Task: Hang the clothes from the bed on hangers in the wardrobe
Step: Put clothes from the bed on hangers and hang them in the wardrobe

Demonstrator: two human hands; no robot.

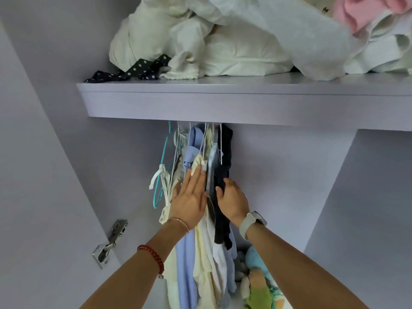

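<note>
Clothes (201,197) hang packed together on hangers (206,139) under the wardrobe shelf (223,103). The left hand (189,197) presses flat on them with straight fingers, while the right hand (233,200) grips a dark garment (224,172) with curled fingers. If the right hand pulls too hard, this garment could slip from its hanger, because the row is so crowded.

Head camera looks forward and upward, close into the wardrobe (289,166).

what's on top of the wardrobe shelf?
On the shelf: white bundled bedding, a dark polka-dot cloth at the left, pink fabric at the right. Whatever lies behind the pile is covered.
</note>
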